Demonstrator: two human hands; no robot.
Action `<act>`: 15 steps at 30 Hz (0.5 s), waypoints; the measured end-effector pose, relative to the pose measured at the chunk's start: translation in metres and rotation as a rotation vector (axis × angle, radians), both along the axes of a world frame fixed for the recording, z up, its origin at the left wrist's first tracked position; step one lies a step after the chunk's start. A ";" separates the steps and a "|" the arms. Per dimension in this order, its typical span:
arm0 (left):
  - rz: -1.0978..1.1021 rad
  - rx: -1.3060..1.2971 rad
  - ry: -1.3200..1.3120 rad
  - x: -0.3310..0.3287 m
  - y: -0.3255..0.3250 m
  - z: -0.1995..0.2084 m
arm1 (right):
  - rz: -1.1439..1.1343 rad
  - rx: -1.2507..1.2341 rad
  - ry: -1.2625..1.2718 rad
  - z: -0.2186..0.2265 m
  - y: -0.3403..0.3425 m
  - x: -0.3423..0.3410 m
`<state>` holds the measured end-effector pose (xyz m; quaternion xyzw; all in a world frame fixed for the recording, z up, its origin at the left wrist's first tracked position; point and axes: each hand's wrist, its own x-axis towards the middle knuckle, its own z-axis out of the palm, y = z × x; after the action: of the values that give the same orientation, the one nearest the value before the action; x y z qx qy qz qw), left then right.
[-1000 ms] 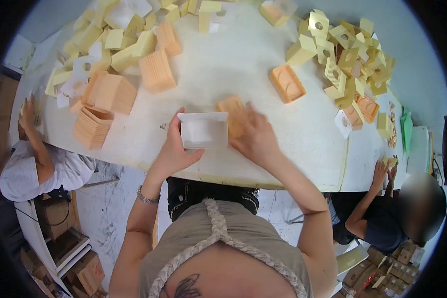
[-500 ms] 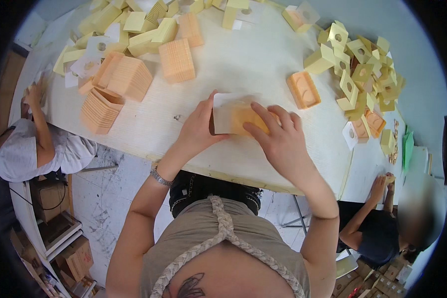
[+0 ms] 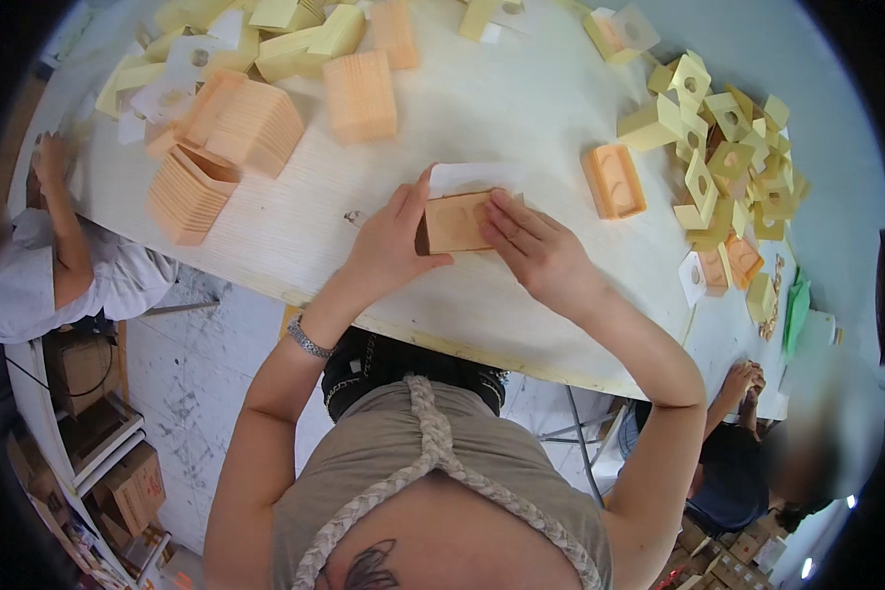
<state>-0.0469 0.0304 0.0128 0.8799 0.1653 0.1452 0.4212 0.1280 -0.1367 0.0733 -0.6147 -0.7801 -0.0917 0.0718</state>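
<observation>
In front of me, over the near part of the table, is a small open box; its white flap [image 3: 474, 177] stands up along the far side. An orange plastic tray [image 3: 454, 224] with shallow round hollows lies in the box opening. My left hand [image 3: 388, 234] grips the box at its left end, thumb along the near side and fingers at the far corner. At the right end, my right hand [image 3: 541, 246] has its fingers pressed together on the tray; its thumb is hidden.
Stacked orange trays [image 3: 361, 96] and yellow boxes [image 3: 310, 44] fill the far left. A single orange tray [image 3: 615, 182] lies to the right, near a heap of yellow boxes [image 3: 728, 147]. Co-workers sit at left [image 3: 54, 265] and right [image 3: 733, 467].
The orange tray, blurred above the box before, now lies in its opening. My right hand's fingers have come together at the right end. The white flap now stands up at the far side.
</observation>
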 end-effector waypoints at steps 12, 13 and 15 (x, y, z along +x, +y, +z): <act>0.006 0.076 -0.030 0.002 -0.004 -0.005 | -0.185 0.082 -0.012 0.000 -0.022 -0.011; 0.011 0.078 -0.002 0.003 -0.005 -0.005 | -0.187 0.095 0.010 -0.002 -0.024 -0.009; 0.020 0.103 -0.014 0.004 -0.003 -0.008 | -0.167 0.092 0.000 -0.004 -0.024 -0.008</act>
<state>-0.0426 0.0269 0.0052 0.8977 0.1634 0.1637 0.3750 0.1204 -0.1606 0.0693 -0.6735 -0.7213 -0.1331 0.0918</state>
